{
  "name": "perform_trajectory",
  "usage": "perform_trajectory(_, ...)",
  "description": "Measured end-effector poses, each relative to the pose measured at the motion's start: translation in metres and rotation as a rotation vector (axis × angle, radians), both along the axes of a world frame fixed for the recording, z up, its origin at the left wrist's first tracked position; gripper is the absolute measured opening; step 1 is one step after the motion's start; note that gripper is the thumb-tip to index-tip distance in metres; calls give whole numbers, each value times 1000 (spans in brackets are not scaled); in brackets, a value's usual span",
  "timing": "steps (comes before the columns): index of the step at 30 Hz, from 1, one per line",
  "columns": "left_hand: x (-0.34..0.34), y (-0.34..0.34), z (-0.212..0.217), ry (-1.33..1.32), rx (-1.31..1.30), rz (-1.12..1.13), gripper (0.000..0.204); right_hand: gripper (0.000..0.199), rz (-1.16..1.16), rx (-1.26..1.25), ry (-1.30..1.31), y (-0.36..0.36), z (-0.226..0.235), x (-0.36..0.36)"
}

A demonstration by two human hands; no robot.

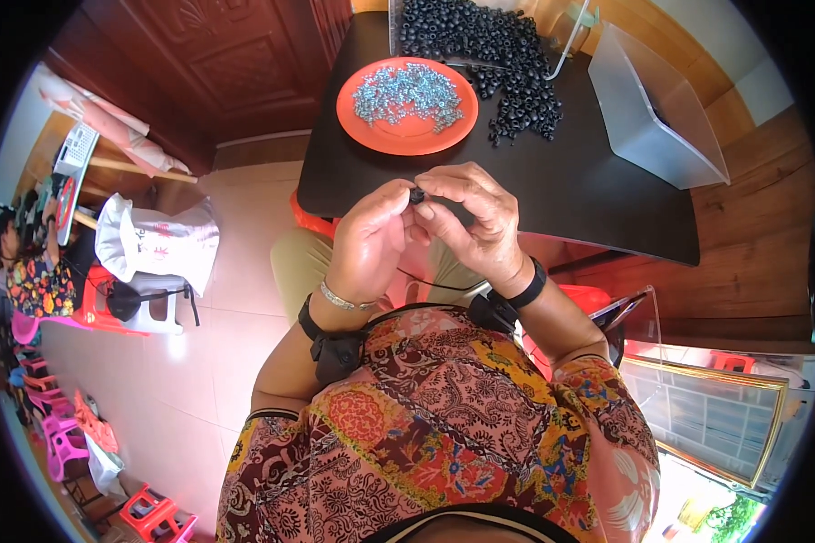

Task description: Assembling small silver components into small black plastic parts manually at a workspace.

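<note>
Black and small, a ring-shaped bead (417,195) was pinched between the fingertips of the left hand (369,242) and the right hand (480,226), both closed on it and touching each other just above the near edge of the dark table (589,195). Beyond the hands, an orange plate (407,136) carrying a heap of small silver-blue parts (406,92) stood just beside a spill of black beads (507,63), with a clear plastic box (652,109) tilted at the table's right side.
</note>
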State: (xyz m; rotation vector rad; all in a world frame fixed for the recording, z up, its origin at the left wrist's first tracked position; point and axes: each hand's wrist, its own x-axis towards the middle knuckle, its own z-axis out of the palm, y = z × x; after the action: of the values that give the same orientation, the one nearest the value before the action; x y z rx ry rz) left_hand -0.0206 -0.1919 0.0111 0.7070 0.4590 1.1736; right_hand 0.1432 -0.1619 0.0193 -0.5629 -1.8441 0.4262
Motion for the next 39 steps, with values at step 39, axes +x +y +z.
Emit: perform_trajectory(39, 7, -1, 2, 32, 19, 30, 25, 38, -226, 202, -58, -3, -1, -10)
